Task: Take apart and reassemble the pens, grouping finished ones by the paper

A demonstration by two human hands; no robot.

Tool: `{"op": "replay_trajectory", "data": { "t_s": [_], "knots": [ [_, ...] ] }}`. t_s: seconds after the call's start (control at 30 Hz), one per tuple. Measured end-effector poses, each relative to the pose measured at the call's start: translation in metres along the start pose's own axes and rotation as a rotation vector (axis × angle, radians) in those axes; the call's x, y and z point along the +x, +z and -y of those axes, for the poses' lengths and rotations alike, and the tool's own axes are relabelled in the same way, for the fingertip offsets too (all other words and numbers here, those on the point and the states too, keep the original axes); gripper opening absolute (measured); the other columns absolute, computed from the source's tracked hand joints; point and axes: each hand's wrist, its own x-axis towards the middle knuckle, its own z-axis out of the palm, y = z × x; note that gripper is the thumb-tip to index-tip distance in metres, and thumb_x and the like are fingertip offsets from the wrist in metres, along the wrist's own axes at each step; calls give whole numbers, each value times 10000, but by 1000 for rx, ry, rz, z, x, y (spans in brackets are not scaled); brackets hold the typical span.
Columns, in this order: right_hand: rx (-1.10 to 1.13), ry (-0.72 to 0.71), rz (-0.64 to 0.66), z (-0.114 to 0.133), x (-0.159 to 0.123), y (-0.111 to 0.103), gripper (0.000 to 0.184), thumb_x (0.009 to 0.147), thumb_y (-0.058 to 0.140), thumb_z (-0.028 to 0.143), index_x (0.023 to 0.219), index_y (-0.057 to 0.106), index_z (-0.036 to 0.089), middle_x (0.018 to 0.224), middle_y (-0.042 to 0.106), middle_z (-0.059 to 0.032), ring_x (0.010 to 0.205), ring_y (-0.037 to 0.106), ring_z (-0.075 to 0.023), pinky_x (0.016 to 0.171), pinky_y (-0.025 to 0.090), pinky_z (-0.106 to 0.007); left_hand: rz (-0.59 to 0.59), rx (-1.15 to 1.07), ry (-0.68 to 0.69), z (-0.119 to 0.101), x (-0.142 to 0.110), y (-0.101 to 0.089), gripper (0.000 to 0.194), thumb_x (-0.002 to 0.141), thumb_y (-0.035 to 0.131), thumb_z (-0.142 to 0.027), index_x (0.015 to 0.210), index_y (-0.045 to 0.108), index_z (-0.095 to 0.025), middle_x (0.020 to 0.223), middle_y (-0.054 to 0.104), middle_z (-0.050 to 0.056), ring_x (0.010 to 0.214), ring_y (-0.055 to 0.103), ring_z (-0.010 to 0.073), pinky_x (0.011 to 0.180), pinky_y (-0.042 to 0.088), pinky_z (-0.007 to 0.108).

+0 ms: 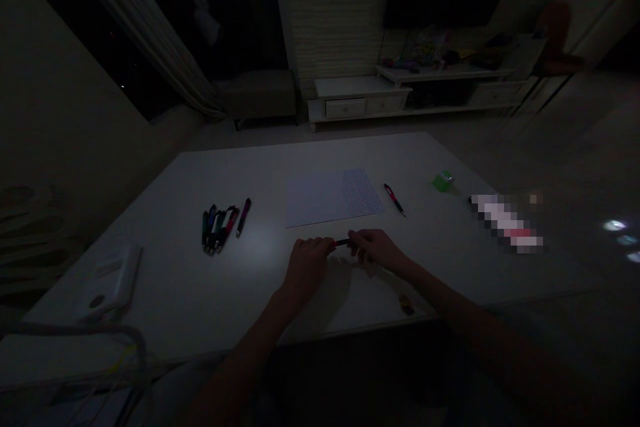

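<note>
Dim white tabletop (165,293), left hand (306,268) and right hand (376,248) both gripping one slim black, red-tipped pen (342,242)

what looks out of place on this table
A red-and-black pen lies alone beside the paper, away from the bunch of pens; a small brownish scrap sits near the table's front edge, too dark to identify.

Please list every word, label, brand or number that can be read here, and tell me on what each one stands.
No text can be read.
Sheet of paper: lines of writing, too small to read.
Pixelated box: too blurred to read.
Pen between left hand and right hand: no readable marks.
</note>
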Motion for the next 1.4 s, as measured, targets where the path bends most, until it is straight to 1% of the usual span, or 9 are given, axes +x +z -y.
{"op": "replay_trajectory", "data": {
  "t_s": [0.13, 0.27, 0.37, 0.47, 0.57, 0.67, 0.77, 1.07, 1.4],
  "knots": [
    [-10, -22, -21, 0, 1, 0, 339, 733, 568, 467, 721, 612, 131, 626, 631, -42, 440, 527, -91, 404, 368, -192, -6, 21, 12, 1, 0, 1, 151, 908, 412, -220, 971, 548, -208, 878, 658, 20, 827, 585, 172, 731, 329, 319],
    [-2, 19, -26, -2, 2, -1, 391, 762, 519, 490, 670, 616, 122, 591, 628, -53, 416, 527, -96, 387, 364, -200, -15, 37, 24, 1, 0, 1, 139, 902, 427, -217, 965, 551, -210, 870, 656, 18, 818, 579, 170, 726, 325, 317],
    [24, 6, -30, -1, 1, -1, 328, 728, 577, 452, 753, 627, 128, 662, 653, -57, 455, 557, -101, 394, 375, -193, -22, 25, 28, 1, 0, 2, 134, 899, 432, -221, 948, 557, -215, 865, 654, 16, 814, 576, 167, 726, 324, 314],
    [27, 19, -13, 1, 0, -1, 347, 756, 542, 456, 712, 619, 121, 617, 640, -59, 426, 541, -96, 380, 364, -191, -30, 17, 31, 0, -1, 3, 130, 897, 440, -229, 945, 560, -216, 855, 655, 16, 804, 576, 165, 723, 325, 310],
    [19, 7, -38, 3, -2, -1, 309, 712, 605, 427, 774, 622, 124, 635, 645, -54, 462, 561, -106, 394, 381, -189, -36, 22, 25, 0, -1, 3, 140, 901, 428, -219, 940, 562, -209, 848, 656, 17, 789, 579, 160, 715, 327, 307],
    [26, 21, -30, 1, -1, -1, 335, 743, 560, 449, 764, 623, 121, 632, 645, -61, 462, 563, -109, 391, 381, -192, -42, 13, 17, 0, -1, 3, 149, 904, 420, -221, 944, 563, -209, 854, 657, 19, 798, 580, 159, 722, 328, 309],
    [36, -9, -45, -1, 0, -1, 324, 706, 605, 433, 801, 622, 124, 658, 650, -55, 486, 574, -108, 406, 394, -188, -35, 10, 8, -1, 0, 2, 147, 904, 422, -230, 943, 563, -214, 854, 657, 15, 794, 579, 163, 716, 324, 312],
    [86, 6, -44, -7, 2, 0, 351, 720, 579, 461, 824, 615, 128, 672, 651, -54, 460, 570, -106, 388, 401, -197, -14, 20, -3, 1, 0, 2, 162, 912, 402, -235, 967, 553, -214, 891, 655, 26, 832, 579, 164, 731, 326, 309],
    [90, 9, -53, -2, 0, -1, 340, 722, 592, 454, 807, 606, 125, 675, 655, -62, 491, 581, -106, 399, 412, -183, -12, 35, 7, 1, 0, 2, 154, 910, 407, -243, 959, 550, -214, 888, 657, 21, 825, 584, 170, 722, 336, 309]
  ]
}}
